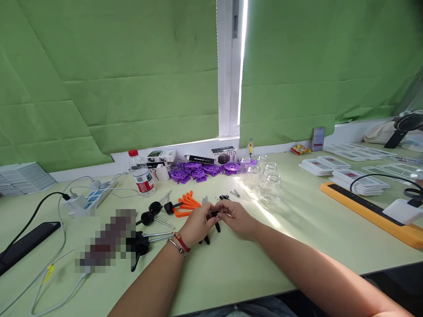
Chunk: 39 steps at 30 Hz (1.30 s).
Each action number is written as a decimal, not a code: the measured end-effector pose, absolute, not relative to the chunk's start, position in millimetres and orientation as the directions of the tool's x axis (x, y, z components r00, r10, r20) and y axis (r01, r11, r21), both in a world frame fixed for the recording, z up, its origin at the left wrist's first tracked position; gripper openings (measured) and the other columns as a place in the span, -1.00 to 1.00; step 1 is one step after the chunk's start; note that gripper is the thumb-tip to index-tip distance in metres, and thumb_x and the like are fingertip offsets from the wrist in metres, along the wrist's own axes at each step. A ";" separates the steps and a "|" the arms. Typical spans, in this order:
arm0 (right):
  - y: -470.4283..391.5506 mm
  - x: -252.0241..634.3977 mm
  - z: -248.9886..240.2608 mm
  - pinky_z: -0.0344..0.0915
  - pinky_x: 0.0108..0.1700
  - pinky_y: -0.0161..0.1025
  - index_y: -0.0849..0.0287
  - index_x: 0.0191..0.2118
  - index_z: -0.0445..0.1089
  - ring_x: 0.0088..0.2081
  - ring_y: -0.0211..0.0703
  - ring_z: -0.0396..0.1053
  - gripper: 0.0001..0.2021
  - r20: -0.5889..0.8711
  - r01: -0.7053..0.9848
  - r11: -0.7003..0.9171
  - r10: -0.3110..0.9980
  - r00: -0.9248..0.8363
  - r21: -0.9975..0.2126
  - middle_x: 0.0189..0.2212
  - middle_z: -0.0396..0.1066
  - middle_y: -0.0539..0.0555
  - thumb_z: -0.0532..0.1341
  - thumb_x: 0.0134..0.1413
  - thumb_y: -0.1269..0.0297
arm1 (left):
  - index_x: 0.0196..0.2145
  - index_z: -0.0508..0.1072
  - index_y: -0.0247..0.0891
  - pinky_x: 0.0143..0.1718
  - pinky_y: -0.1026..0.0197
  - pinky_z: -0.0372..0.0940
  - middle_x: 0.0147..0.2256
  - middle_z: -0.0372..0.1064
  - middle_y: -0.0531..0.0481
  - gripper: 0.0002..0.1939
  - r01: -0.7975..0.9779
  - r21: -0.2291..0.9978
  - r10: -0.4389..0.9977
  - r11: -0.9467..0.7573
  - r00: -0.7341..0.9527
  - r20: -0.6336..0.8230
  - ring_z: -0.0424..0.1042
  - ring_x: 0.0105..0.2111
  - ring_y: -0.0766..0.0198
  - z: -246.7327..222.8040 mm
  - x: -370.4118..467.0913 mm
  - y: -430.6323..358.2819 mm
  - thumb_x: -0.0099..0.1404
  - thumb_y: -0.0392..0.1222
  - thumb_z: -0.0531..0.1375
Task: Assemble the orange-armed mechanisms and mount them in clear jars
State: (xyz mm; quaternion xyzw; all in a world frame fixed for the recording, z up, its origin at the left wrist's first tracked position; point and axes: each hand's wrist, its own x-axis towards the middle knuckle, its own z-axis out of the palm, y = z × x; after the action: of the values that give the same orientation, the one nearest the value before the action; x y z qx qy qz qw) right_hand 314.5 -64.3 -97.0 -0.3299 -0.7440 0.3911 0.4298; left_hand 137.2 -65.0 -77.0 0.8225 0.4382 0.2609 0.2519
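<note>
The head-worn camera faces forward and down: the surface (pixel 244 273) fills the frame's lower half, green coverings (pixel 132 70) the upper. Wide and set back, it shows left hand (pixel 197 221) and right hand (pixel 238 218) small, below centre.

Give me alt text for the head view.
Bare left hand and bare right hand hold a small black part over a pale green table. Angled orange plastic pieces lie to their left; flat purple plastic parts and clear rounded jars sit farther back.

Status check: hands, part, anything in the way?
Left hand and right hand together, pinching a small black part, mostly hidden. Orange pieces beyond left hand, clear jars beyond right. No visible obstruction at the hands.
</note>
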 end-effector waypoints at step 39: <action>-25.3 349.0 -103.8 0.14 -0.39 -0.30 0.13 -0.38 0.48 -0.32 -0.16 0.36 -0.86 0.129 0.853 0.054 0.992 0.016 -0.520 -0.32 0.46 0.06 0.21 -0.02 0.23 | -0.48 0.43 -0.24 -0.19 0.10 0.12 -0.38 0.40 -0.06 -0.86 0.865 0.287 0.911 -0.413 0.387 0.143 0.32 -0.35 0.17 -76.4 133.5 -64.0 0.12 -0.24 0.08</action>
State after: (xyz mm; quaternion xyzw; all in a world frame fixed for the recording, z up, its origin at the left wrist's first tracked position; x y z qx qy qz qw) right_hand 349.0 -25.3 -103.8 -0.6722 -0.6859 0.1462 0.2373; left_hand 133.5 -64.0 -76.4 0.8288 0.5355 0.1398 0.0826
